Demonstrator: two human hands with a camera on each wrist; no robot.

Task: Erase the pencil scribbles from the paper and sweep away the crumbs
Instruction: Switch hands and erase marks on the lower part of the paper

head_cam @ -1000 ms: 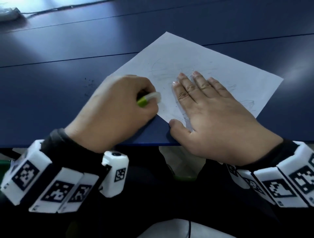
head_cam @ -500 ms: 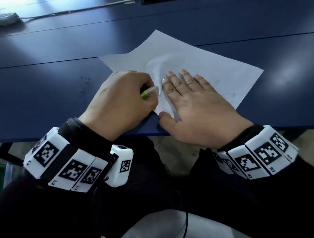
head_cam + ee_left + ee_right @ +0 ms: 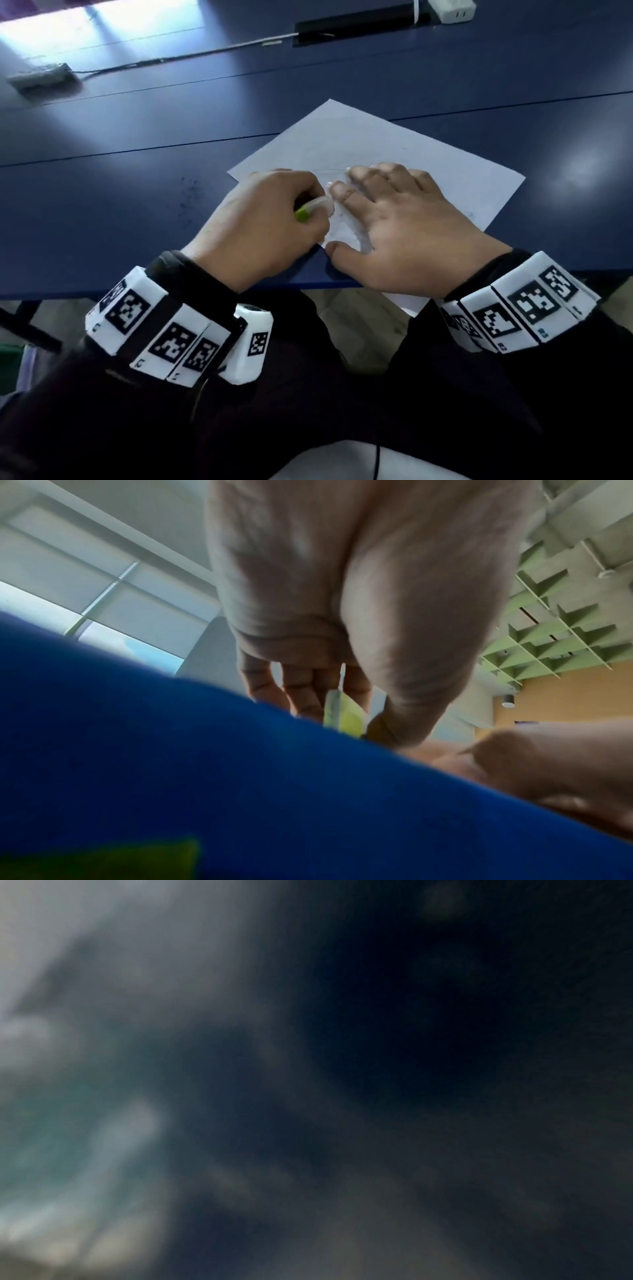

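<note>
A white sheet of paper (image 3: 376,150) with faint pencil marks lies askew on the dark blue table (image 3: 120,212), near its front edge. My left hand (image 3: 274,219) grips a white eraser with a green end (image 3: 313,208) and holds it against the paper's near left part. In the left wrist view the eraser (image 3: 344,715) shows between the curled fingers. My right hand (image 3: 397,219) lies flat on the paper with fingers straight and spread, pressing it down. Dark specks of crumbs (image 3: 186,195) dot the table left of the sheet. The right wrist view is dark and blurred.
A white power strip (image 3: 452,10) and a black cable slot (image 3: 359,24) sit at the table's far edge. A grey box with a cable (image 3: 41,78) lies at the far left. The table's front edge (image 3: 171,291) runs just behind both wrists.
The view has tilted up and shows more of the far table. The left hand with the eraser has shifted slightly on the paper; the right hand stays flat on it.
</note>
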